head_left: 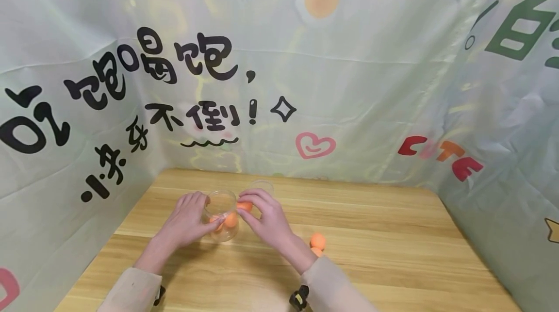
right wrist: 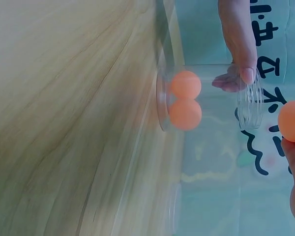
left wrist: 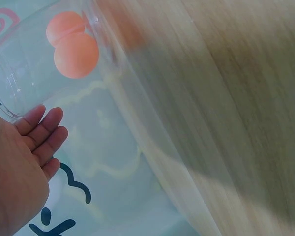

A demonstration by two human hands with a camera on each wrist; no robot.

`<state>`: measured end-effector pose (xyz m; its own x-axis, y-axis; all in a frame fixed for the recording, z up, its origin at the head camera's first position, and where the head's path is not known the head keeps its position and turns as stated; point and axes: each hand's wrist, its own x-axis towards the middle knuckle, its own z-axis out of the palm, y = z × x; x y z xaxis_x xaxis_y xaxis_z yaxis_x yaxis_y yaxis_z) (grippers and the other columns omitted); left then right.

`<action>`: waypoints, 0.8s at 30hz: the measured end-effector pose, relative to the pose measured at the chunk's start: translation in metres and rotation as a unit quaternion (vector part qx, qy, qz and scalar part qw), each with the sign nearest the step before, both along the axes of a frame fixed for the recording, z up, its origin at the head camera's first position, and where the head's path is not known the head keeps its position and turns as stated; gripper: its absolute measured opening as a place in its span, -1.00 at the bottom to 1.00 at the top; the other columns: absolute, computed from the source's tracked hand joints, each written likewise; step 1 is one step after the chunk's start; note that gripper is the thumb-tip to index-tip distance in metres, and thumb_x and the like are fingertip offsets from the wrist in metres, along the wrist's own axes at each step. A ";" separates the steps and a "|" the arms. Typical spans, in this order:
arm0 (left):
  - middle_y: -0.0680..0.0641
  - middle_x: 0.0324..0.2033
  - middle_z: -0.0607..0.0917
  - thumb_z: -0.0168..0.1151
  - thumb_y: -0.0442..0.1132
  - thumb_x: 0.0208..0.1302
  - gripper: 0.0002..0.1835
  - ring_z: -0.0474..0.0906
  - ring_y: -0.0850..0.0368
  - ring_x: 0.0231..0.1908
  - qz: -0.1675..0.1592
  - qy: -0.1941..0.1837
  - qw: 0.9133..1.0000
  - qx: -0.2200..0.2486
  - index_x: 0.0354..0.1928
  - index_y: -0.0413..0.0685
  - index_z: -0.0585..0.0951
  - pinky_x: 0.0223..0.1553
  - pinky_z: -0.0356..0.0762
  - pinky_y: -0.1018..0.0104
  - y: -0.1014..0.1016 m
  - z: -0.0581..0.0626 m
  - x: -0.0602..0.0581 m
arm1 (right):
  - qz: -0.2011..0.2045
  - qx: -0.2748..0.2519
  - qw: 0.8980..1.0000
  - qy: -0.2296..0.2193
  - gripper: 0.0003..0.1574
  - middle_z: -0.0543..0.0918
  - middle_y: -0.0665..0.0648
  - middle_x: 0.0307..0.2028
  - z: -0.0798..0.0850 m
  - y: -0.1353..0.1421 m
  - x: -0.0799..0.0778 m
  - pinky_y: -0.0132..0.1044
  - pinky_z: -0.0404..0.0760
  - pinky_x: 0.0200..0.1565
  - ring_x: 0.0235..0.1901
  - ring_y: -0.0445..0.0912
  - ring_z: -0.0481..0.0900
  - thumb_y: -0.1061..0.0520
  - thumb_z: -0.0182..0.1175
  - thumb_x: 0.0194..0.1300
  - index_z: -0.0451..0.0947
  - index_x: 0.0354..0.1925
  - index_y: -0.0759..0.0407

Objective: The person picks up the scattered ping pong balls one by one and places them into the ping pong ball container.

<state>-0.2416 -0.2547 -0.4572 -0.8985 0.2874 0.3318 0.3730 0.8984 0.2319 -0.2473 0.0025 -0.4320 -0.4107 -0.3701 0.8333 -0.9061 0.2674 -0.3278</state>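
A clear plastic jar (right wrist: 216, 103) stands upright on the table with its mouth uncovered. Two orange ping-pong balls (right wrist: 185, 101) show at its bottom. My left hand (head_left: 185, 220) grips the jar near the rim, thumb on the near side and fingers round the far side. Between the thumb and fingers of my right hand (head_left: 268, 217) is another orange ping-pong ball (right wrist: 292, 121), pinched just right of the jar's mouth, at about rim height. In the left wrist view, the left hand's fingers (left wrist: 44, 132) lie along the jar's upper part.
Two loose orange balls (head_left: 318, 241) lie together on the wooden table (head_left: 384, 234), right of my right forearm. Behind the right hand lies a clear round lid (head_left: 262, 183), partly hidden. Printed cloth walls (head_left: 367, 108) rise at the table's back and sides.
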 end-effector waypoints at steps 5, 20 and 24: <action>-0.11 -0.08 0.58 0.35 0.32 0.22 -0.26 0.46 -0.17 0.08 0.002 -0.002 1.000 0.001 0.05 -0.24 0.54 0.30 0.29 -0.21 0.000 0.001 0.001 | -0.003 0.006 1.000 0.000 -0.74 0.72 0.17 -0.02 0.002 -0.007 -0.002 -0.31 0.65 0.12 0.03 -0.04 0.71 0.25 0.47 0.26 0.70 -0.07 0.23; -0.11 -0.09 0.59 0.34 0.33 0.24 -0.25 0.47 -0.18 0.07 0.001 0.001 1.000 0.004 0.05 -0.26 0.55 0.30 0.29 -0.23 0.000 0.001 0.001 | 0.006 0.024 0.998 -0.054 -0.77 0.70 0.13 0.03 0.000 -0.028 -0.009 -0.34 0.56 0.24 0.09 -0.04 0.67 0.19 0.41 0.36 0.69 -0.03 0.21; -0.11 -0.09 0.59 0.32 0.33 0.25 -0.26 0.47 -0.16 0.05 0.002 0.005 1.000 0.002 0.04 -0.25 0.55 0.29 0.30 -0.22 0.000 0.001 0.001 | 0.011 0.030 0.998 -0.063 -0.76 0.70 0.13 0.04 0.001 -0.033 -0.009 -0.36 0.55 0.25 0.10 -0.04 0.66 0.17 0.40 0.37 0.69 -0.02 0.22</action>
